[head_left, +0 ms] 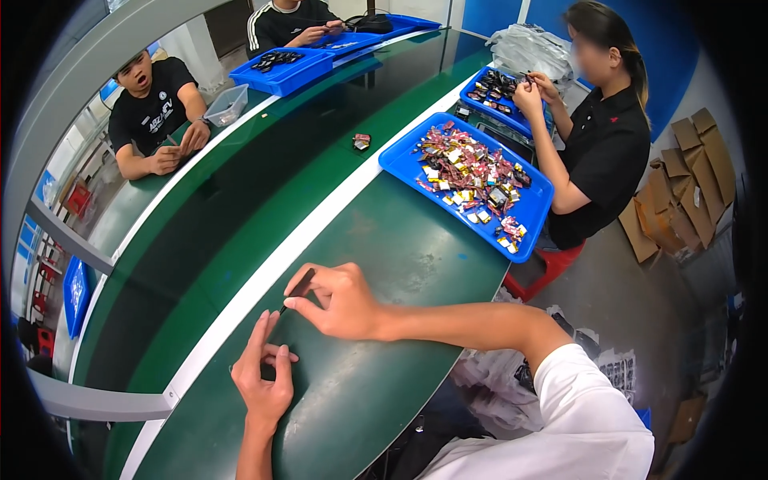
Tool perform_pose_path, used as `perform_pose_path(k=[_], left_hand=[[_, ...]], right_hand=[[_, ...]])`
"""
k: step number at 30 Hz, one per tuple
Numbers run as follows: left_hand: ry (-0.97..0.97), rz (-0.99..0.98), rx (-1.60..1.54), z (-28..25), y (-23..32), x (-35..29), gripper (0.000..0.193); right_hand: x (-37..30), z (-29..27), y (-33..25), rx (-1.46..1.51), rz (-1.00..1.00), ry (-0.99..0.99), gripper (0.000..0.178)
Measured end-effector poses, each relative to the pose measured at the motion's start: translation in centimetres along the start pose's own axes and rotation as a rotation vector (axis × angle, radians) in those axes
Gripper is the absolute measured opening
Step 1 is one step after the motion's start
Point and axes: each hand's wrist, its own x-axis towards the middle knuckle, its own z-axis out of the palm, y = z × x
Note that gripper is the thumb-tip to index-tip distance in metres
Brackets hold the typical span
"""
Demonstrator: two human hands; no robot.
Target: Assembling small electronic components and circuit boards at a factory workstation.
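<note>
Between the thumb and fingers of my right hand [342, 302] is a small, flat, dark brown-black piece [302, 282]. A thin dark end of it points down toward my left hand; its exact kind is too small to make out. My left hand [262, 376] is just below and to the left, over the green tabletop [376, 384]. Its index and middle fingers stretch up close to the thin end, and its thumb stands apart from them. I see nothing held in the left hand. Whether its fingertips touch the dark piece I cannot tell.
A blue tray [524, 240] heaped with small pink, yellow and silver parts stands ahead right. One small part [362, 142] lies on the dark green belt [232, 208] beyond the white rail [264, 280]. A co-worker [604, 144] sits at right; others work across. A grey frame [104, 400] stands left.
</note>
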Motion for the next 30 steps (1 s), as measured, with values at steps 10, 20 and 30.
perform_pose_path(k=[10,20,30], left_hand=[[-0.036,-0.062,-0.005,-0.20,0.53,0.00,0.055],[-0.007,0.002,0.017,0.06,0.20,0.11,0.056],[-0.005,0.174,0.168,0.24,-0.03,0.25,0.053]], right_hand=[[0.02,-0.25,-0.09,-0.003,0.034,-0.026,0.012],[0.07,-0.47,-0.53,-0.030,0.069,-0.035,0.014],[0.19,-0.50,-0.55,-0.002,0.021,-0.014,0.011]])
